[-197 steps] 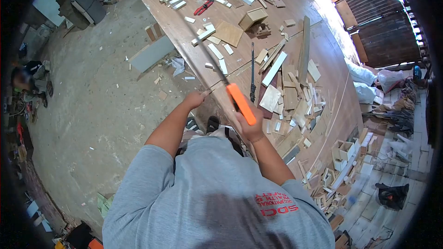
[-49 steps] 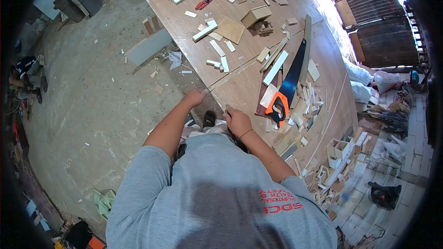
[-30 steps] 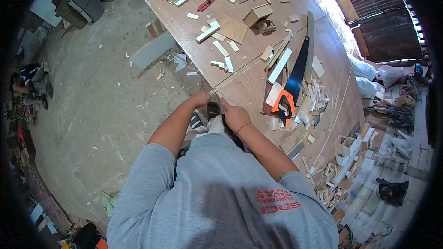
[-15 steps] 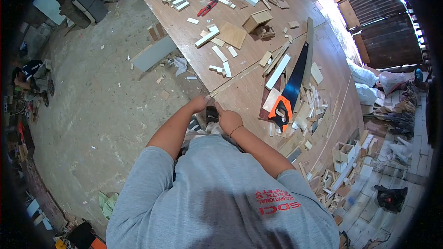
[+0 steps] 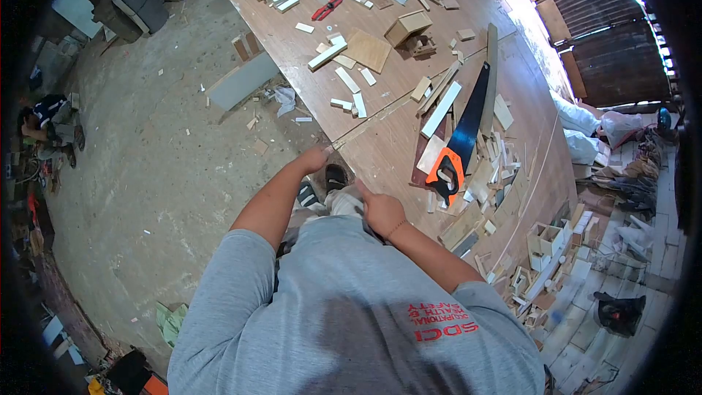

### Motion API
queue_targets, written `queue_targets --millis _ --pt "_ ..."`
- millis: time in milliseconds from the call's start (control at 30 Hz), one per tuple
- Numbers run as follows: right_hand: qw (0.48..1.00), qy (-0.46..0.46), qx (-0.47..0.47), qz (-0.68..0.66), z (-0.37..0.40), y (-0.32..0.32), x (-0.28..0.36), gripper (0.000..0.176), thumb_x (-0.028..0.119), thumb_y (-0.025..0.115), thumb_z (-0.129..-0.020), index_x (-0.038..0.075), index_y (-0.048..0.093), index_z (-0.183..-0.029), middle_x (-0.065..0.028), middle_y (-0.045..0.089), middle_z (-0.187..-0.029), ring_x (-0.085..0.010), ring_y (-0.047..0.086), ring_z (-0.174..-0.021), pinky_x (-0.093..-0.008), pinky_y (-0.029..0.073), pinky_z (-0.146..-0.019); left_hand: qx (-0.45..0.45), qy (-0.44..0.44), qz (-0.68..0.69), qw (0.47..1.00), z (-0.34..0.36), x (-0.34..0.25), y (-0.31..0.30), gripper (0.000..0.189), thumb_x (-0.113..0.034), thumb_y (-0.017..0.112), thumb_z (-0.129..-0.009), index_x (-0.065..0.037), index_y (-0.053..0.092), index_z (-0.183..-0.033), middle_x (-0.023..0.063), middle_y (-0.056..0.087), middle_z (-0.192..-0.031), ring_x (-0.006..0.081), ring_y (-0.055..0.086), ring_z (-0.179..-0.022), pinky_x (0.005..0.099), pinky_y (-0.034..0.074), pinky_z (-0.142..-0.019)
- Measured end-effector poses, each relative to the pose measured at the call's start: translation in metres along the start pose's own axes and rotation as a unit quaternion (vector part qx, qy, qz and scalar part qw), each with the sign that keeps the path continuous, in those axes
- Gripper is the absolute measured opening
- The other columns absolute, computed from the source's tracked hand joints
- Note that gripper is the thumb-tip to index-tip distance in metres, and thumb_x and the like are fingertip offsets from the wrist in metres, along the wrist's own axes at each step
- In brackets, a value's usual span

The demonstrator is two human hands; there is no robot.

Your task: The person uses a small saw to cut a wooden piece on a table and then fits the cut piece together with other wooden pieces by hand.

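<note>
My left hand [image 5: 314, 159] is at the near corner of the wooden table [image 5: 395, 150], its fingertips closed on the corner edge. Further along the near edge, my right hand [image 5: 382, 212] is curled with the thumb pointing forward. Its other fingers are mostly hidden, so what they hold does not show. A handsaw [image 5: 461, 143] with an orange and black handle lies on the table, to the right of and beyond my right hand. Beside the saw are a white wood strip [image 5: 441, 110] and several offcuts.
Red-handled pliers [image 5: 327, 6], a small wooden box [image 5: 407, 28] and a thin wood square [image 5: 367, 50] lie further back on the table. A grey board [image 5: 243, 82] rests on the floor to the left. Another person [image 5: 51, 128] sits low at the far left. Scrap wood [image 5: 545, 249] is piled at right.
My right hand has moved back toward my body and slightly right along the table edge, away from my left hand. The left hand stays at the corner.
</note>
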State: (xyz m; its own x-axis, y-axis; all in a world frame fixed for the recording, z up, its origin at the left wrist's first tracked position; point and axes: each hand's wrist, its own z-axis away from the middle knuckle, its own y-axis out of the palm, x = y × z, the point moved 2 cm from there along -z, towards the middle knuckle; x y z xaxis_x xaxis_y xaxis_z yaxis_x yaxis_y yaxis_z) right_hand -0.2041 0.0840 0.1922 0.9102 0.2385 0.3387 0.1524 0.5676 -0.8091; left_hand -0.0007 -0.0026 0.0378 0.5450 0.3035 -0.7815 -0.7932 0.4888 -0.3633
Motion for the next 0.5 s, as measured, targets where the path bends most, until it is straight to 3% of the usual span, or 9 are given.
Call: queue_targets --millis 100,167,233,500 --pt "1.0 0.002 -0.015 0.002 -0.047 0.008 0.008 0.052 0.017 0.047 -0.084 0.016 0.041 -0.136 -0.0209 0.065 -0.077 -0.0368 0.064 -0.069 -0.0488 0.05 -0.064 0.013 -0.024 -0.02 0.999 -0.005 0.0 -0.001 0.048 -0.041 0.04 -0.094 0.003 0.062 -0.094 0.0192 0.064 -0.089 0.0315 0.06 -0.083 0.0413 0.045 -0.076" --pt "1.0 0.01 -0.018 0.018 -0.081 0.015 0.014 0.049 0.017 0.045 -0.086 0.015 0.042 -0.134 -0.0199 0.066 -0.081 -0.0362 0.065 -0.074 -0.0478 0.051 -0.068 0.003 -0.005 -0.045 0.999 0.007 -0.014 -0.005 0.048 -0.038 0.036 -0.094 0.002 0.06 -0.107 0.027 0.061 -0.105 0.042 0.057 -0.1 0.0444 0.043 -0.088" --pt "0.999 0.022 0.0 0.03 -0.096 0.003 0.023 0.047 0.016 0.044 -0.086 0.015 0.044 -0.133 -0.019 0.066 -0.084 -0.0356 0.065 -0.077 -0.0472 0.051 -0.069 0.0 -0.005 -0.037 0.999 -0.006 0.003 0.001 0.048 -0.038 0.037 -0.094 0.001 0.06 -0.108 0.0268 0.059 -0.109 0.0419 0.056 -0.103 0.0443 0.042 -0.09" --pt "0.988 0.007 0.099 0.117 -0.03 -0.084 0.047 0.04 0.013 0.045 -0.085 0.013 0.054 -0.123 -0.0173 0.066 -0.096 -0.0327 0.064 -0.091 -0.0438 0.051 -0.075 0.011 -0.073 -0.06 0.995 0.004 -0.011 0.0 0.05 -0.042 0.035 -0.094 -0.002 0.059 -0.114 0.0234 0.058 -0.115 0.0408 0.053 -0.109 0.0436 0.04 -0.094"
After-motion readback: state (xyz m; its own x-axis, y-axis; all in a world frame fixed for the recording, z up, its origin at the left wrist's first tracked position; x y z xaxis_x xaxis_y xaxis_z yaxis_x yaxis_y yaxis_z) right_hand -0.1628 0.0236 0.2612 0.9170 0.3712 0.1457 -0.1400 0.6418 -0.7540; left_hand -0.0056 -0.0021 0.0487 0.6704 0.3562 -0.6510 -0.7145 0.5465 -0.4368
